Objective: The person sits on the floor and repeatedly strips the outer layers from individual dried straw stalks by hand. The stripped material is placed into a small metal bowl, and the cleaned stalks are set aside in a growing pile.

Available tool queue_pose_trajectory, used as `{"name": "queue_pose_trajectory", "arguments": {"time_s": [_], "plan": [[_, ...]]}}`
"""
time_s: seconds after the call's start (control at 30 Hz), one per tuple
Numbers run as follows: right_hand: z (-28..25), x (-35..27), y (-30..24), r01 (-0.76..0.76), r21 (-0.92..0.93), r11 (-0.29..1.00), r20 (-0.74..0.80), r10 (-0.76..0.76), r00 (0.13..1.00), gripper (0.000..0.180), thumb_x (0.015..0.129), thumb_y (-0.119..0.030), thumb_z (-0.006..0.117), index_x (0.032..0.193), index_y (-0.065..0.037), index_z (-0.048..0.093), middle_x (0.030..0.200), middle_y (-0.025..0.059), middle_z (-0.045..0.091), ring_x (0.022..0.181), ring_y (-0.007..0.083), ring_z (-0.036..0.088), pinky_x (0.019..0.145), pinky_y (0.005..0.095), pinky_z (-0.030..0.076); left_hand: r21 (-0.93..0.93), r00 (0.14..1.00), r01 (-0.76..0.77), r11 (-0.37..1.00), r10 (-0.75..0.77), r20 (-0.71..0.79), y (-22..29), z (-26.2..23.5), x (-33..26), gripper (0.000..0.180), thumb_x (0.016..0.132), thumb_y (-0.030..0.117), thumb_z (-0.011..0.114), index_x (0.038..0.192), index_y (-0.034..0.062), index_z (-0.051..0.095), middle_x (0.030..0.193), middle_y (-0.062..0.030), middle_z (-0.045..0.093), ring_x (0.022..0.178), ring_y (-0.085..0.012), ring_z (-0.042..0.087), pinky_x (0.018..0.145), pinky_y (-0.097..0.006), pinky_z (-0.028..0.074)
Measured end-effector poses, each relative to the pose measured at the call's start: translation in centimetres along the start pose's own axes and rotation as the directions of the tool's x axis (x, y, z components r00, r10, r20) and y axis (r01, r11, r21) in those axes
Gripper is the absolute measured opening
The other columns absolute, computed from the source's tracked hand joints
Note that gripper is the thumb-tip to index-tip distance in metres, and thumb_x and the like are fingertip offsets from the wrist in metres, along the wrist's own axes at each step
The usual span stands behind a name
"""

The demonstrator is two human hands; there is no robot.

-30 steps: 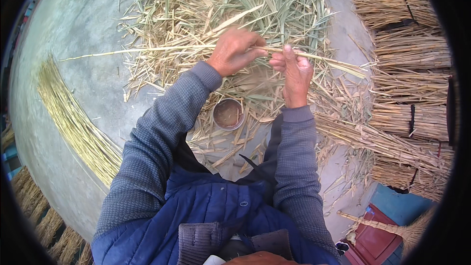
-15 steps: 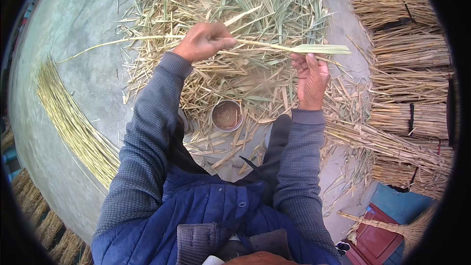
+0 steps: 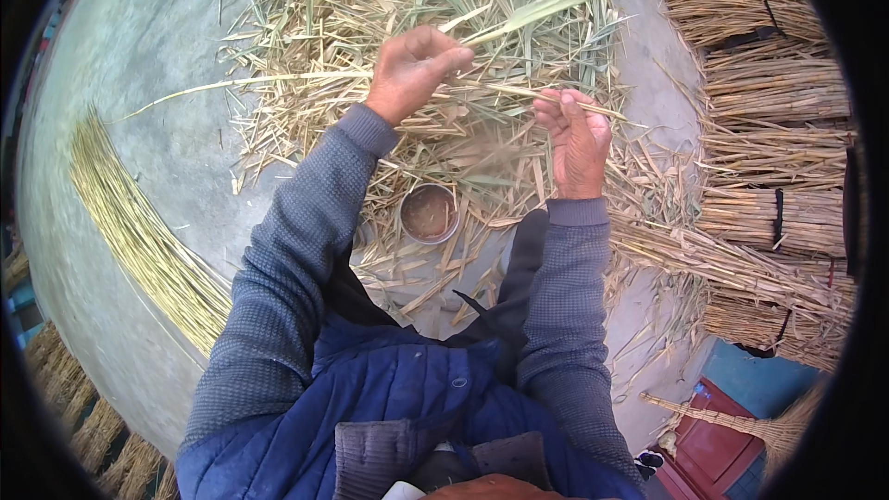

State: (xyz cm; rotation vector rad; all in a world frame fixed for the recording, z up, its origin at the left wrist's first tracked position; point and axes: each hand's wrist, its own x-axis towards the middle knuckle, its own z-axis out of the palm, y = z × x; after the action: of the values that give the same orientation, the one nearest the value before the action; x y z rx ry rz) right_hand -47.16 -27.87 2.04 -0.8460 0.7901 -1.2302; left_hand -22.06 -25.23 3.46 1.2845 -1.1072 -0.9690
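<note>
So, right hand (image 3: 579, 143) near the upper middle of the frame has a thin stalk (image 3: 523, 92) pinched between thumb and fingers. Left hand (image 3: 414, 74), just to its left, is closed on a long pale leaf (image 3: 551, 9) that sticks out toward the top right; can't tell if those fingers also grip the stalk, which looks to run on behind them to the left of the frame. Under both hands there's a big messy pile of dry leaves (image 3: 370, 0) filling the top middle. Small round bowl (image 3: 429, 241) sits near the centre, below the hands. Yellow-green stalks (image 3: 148, 231) lie together at left, and tied bundles (image 3: 773, 97) stack down the right edge.
</note>
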Motion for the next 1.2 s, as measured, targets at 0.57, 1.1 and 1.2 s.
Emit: {"name": "queue_pose_trajectory", "arguments": {"time_s": [0.57,1.1,1.2], "plan": [[-0.3,0.5,-0.1,-0.016,-0.044,0.999,-0.044,0.014,0.999,0.022,0.098,-0.009,0.064,0.113,0.005,0.057,0.105,0.0237,0.070,0.090,0.0260,0.073,0.077,0.0302,0.063,0.566,0.893,-0.367,0.738,0.108,0.437,-1.4,-4.1,1.0,0.041,0.080,0.038,0.083,0.102,0.0043,0.075,0.089,-0.0103,0.073,0.087,-0.0201,0.069,0.077,-0.035,0.054],[-2.8,0.6,-1.2,-0.027,-0.079,0.996,-0.079,0.021,0.997,0.021,0.098,-0.007,0.062,0.113,0.005,0.055,0.106,0.0237,0.069,0.087,0.0259,0.073,0.076,0.0294,0.062,-0.026,0.993,0.030,0.999,-0.033,-0.112,-0.1,-6.7,1.3,0.017,0.086,0.019,0.080,0.088,0.0071,0.068,0.077,-0.0046,0.071,0.068,-0.0096,0.065,0.067,-0.026,0.056],[-3.5,0.8,-1.9,-0.039,-0.128,0.991,-0.029,0.036,0.999,0.025,0.098,-0.008,0.062,0.117,0.005,0.053,0.109,0.0237,0.069,0.092,0.0258,0.072,0.080,0.0297,0.061,0.407,0.975,0.002,0.914,0.089,-0.203,-0.3,-8.2,1.6,0.015,0.086,0.022,0.079,0.091,0.0113,0.069,0.076,-0.0021,0.071,0.063,-0.0091,0.063,0.061,-0.025,0.053]]}}
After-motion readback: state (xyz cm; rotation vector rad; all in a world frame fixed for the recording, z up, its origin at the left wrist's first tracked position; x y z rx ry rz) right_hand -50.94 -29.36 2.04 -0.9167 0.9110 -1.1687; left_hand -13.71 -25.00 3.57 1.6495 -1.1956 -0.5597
